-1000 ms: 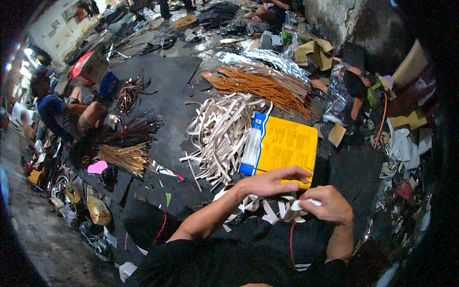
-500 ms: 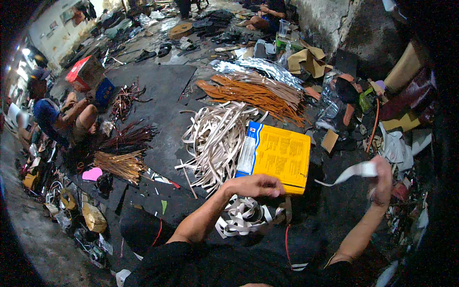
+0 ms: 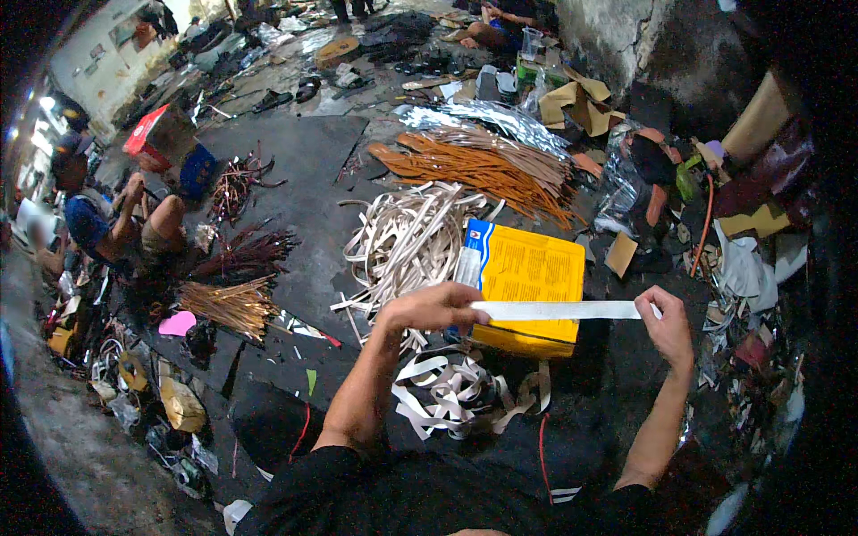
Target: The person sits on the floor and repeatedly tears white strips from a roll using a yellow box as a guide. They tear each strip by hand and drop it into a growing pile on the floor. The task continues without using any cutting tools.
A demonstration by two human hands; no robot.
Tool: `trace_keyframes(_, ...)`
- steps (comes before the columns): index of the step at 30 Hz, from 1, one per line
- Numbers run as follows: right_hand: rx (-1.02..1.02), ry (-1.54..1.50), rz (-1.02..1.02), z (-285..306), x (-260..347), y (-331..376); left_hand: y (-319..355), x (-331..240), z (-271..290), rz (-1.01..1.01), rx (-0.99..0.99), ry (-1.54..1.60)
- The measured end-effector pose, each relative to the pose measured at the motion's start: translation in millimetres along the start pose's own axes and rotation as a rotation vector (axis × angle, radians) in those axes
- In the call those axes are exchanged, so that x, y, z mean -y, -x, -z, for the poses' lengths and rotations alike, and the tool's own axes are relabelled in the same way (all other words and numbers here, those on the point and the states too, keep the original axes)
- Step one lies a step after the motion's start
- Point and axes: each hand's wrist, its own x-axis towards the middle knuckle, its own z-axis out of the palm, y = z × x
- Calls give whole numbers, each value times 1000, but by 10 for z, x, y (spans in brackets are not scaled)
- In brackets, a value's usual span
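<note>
A white strip (image 3: 563, 310) is stretched level between my two hands, over the near part of a yellow and blue box (image 3: 533, 268). My left hand (image 3: 433, 308) grips its left end between thumb and fingers, and my right hand (image 3: 667, 327) pinches the other end. Beyond my left hand lies a large tangled heap of off-white strips (image 3: 407, 237), touching the box's left side. Nearer to me, a smaller pile of curled white strips (image 3: 451, 393) sits below the box.
Bundles of orange strips (image 3: 474, 170) and shiny silver strips (image 3: 487, 121) lie beyond the box. Brown strips (image 3: 228, 304) are at the left, near a seated person (image 3: 98, 219) beside a red box (image 3: 161, 136). Scraps crowd the wall at right.
My left hand has risen off the box's near edge and taken the strip's free end. My right hand has moved left, and the strip has gone from dangling to taut.
</note>
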Motion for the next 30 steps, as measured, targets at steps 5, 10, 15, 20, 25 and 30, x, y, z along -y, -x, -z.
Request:
trace_keyframes(5,55,75,-108,-346,-604,64,-109,637,137,9,-234,131)
trace_keyframes(10,-79,479,211,-747,-478,-163,-245,680,-76,16,-630,317)
trace_keyframes(15,134,-135,467,-1628,372,-676,-272,848,-38,-41,-756,340)
trace_keyframes(20,198,-291,499,-2337,735,-808,-279,705,-125,44,-872,173)
trace_keyframes(25,105,-371,507,-2500,667,-864,-361,787,-224,23,-910,263)
trace_keyframes(30,76,-369,556,-2569,613,-851,-406,890,-220,17,-885,379)
